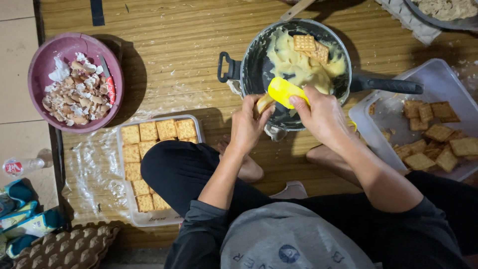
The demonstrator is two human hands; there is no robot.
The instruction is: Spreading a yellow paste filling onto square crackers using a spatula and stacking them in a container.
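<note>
I sit cross-legged on a woven mat. My left hand (247, 124) holds a square cracker (264, 103) at the near rim of a dark pan (249, 69) that contains pale yellow cream (294, 65) and two crackers (311, 47). My right hand (321, 114) grips a yellow spatula (283, 92), its blade against the cracker. A clear rectangular container (124, 199) lined with square crackers lies by my left knee.
A maroon bowl (37, 69) of eggshells with a small knife sits at the left. A clear tray (438, 74) of loose crackers lies on the right. An egg carton (64, 246), packets and a small bottle (22, 165) are at the lower left. Another dish (448, 15) is top right.
</note>
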